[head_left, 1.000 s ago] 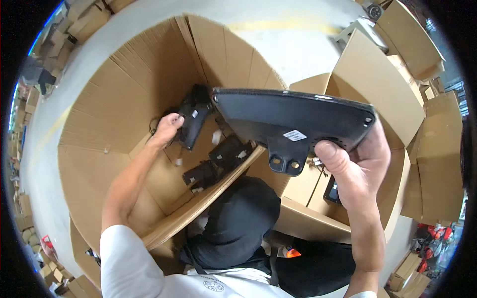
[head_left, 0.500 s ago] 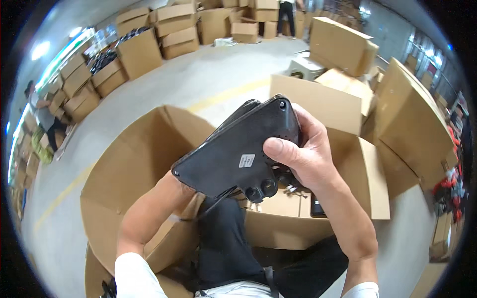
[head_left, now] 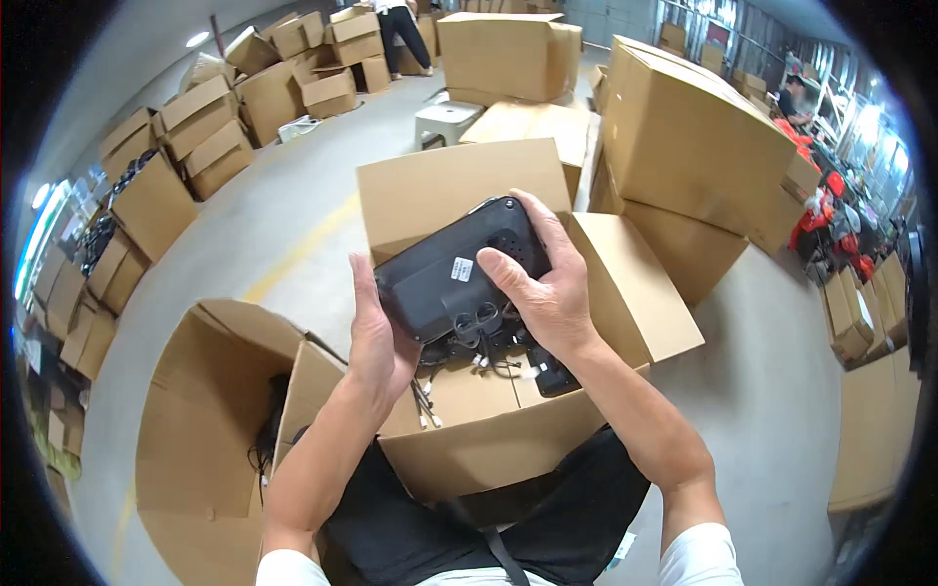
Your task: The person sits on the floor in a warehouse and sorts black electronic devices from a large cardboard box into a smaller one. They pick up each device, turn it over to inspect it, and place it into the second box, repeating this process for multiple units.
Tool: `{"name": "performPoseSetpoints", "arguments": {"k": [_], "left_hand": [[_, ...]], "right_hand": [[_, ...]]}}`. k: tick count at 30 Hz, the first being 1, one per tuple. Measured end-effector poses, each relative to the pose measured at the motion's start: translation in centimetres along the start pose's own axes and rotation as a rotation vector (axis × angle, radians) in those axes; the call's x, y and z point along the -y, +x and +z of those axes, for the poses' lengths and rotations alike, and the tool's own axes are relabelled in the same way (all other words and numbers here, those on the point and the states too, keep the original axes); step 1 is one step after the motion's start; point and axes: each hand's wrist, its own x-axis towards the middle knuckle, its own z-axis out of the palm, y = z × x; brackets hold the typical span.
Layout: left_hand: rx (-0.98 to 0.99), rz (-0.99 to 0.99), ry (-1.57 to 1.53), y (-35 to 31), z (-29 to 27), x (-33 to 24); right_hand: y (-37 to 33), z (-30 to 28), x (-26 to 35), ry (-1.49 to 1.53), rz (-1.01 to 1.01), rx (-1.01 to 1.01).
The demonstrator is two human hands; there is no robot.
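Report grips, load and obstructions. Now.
Right grip closed on black rectangular plastic housing. Left grip open beside its left end, contact unclear. Housing slanted over open brown cardboard box; white-tipped cables inside.

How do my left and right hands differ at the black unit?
The right hand presses its thumb on the face of the black unit; the left hand is at the unit's left end, off that face. The right hand is curled in a grip; the left hand is nearly straight. Both are bare.

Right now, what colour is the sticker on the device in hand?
The sticker is white, on the black device; the head view shows it best.
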Motion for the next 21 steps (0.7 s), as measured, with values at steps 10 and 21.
{"name": "performPoseSetpoints", "arguments": {"k": [10,21], "left_hand": [[-0.085,0.008,0.23,2.2,-4.5,6.8],[-0.104,0.152,0.605,2.0,-4.0,6.4]], "right_hand": [[-1.8,-3.5,-8.0,0.052,0.427,0.036],[-2.7,-4.3,-7.8,0.228,0.623,0.07]]}}
